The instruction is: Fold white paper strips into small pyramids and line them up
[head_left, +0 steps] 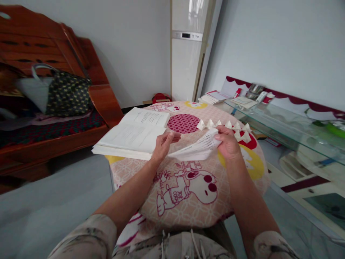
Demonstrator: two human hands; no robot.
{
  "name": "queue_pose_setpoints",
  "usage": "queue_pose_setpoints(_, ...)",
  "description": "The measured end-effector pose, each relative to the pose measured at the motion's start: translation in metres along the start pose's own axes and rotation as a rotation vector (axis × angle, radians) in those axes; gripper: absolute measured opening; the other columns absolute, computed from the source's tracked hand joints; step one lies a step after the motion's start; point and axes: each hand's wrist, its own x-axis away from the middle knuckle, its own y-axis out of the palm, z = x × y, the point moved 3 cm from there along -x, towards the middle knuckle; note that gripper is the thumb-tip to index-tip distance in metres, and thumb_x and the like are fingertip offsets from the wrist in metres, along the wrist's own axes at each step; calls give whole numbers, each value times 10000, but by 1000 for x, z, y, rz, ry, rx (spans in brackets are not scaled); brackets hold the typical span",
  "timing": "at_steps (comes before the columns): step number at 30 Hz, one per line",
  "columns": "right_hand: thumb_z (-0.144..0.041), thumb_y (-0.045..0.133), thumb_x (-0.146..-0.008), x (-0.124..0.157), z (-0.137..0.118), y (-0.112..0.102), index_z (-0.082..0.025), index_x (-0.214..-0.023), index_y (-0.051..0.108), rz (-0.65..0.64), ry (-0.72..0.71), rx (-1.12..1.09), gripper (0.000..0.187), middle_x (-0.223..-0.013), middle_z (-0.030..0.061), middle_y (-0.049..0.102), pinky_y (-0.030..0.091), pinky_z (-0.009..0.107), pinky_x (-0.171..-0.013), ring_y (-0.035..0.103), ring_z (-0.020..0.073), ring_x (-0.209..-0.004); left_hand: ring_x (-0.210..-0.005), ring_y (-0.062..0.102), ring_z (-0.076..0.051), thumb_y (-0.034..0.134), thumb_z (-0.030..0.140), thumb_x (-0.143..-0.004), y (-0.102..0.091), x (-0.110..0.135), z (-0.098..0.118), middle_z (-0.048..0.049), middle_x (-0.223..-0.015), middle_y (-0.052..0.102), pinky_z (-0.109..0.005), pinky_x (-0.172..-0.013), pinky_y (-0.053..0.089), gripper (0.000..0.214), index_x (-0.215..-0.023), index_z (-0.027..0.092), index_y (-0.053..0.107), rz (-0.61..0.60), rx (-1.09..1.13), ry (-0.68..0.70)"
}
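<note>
A printed paper sheet is held curved between both hands above a round stool with a cartoon-dog cushion. My left hand pinches the sheet's left edge with its fingers closed. My right hand grips the sheet's right side, fingers curled. An open book lies on the cushion's left side, just beside my left hand. A row of several small folded paper pieces sits along the cushion's far edge, close behind my right hand.
A glass-topped table with papers and cans stands at right. A wooden bench with a dotted bag is at left. A white standing air conditioner occupies the far corner. The floor is grey.
</note>
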Motion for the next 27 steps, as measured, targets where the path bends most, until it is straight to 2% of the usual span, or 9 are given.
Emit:
queue_pose_setpoints(3,-515,587,-671,0,0,14,-240,-708,522,-133,94,-72,285,-658,34,592,451,350,-590,555,200,-590,-1062,734,-280,515,706,-940,7,0,-2,-187,-1149,762,-428,-944,595,672,-1113,102,754,-156,109,-75)
queue_pose_setpoints(6,-467,641,-623,3,5,32,-226,-717,553,-272,201,-187,273,-640,19,601,427,306,-545,550,179,-563,-1153,694,-289,515,725,-928,19,5,0,-166,-1281,722,-396,-911,596,680,-1231,159,736,-336,110,-150)
queue_pose_setpoints(8,-401,692,-591,5,10,41,-207,-730,596,-376,287,-239,257,-632,2,611,399,264,-516,527,148,-536,-976,726,-246,553,717,-910,23,10,1,-148,-1143,764,-327,-750,595,643,-1169,169,767,-427,82,-230)
queue_pose_setpoints(10,-344,730,-583,6,14,45,-191,-733,630,-457,352,-230,237,-627,-12,614,371,234,-492,505,121,-519,-678,674,-170,665,680,-851,23,13,2,-104,-856,762,-261,-544,507,572,-1014,146,791,-489,75,-323)
queue_pose_setpoints(12,-310,745,-600,6,16,44,-183,-736,656,-485,383,-177,206,-617,-26,606,352,221,-475,486,106,-508,-506,555,-107,799,608,-748,19,13,4,-35,-667,683,-221,-447,395,499,-887,130,771,-517,86,-390)
queue_pose_setpoints(15,-293,731,-633,7,17,40,-182,-734,671,-477,409,-78,163,-593,-42,584,330,218,-461,463,98,-497,-491,524,-85,876,525,-662,8,7,5,-4,-632,652,-198,-452,373,443,-795,125,739,-525,57,-409)
queue_pose_setpoints(18,-285,708,-650,9,19,41,-184,-702,660,-478,412,41,123,-586,-45,573,318,214,-466,467,96,-513,-542,544,-91,843,500,-711,7,2,5,-10,-652,666,-192,-479,388,392,-789,127,748,-637,-57,-370)
queue_pose_setpoints(21,-292,698,-668,12,24,46,-189,-688,655,-496,422,122,114,-578,-46,558,310,215,-471,466,97,-521,-607,567,-101,791,477,-773,16,0,6,-12,-699,678,-201,-533,420,350,-824,132,756,-730,-99,-295)
queue_pose_setpoints(27,-333,709,-717,13,31,50,-182,-670,623,-553,419,116,181,-570,-51,514,292,217,-475,448,92,-518,-543,489,-78,765,447,-798,29,1,6,24,-627,591,-204,-497,344,322,-776,136,687,-714,-36,-286)
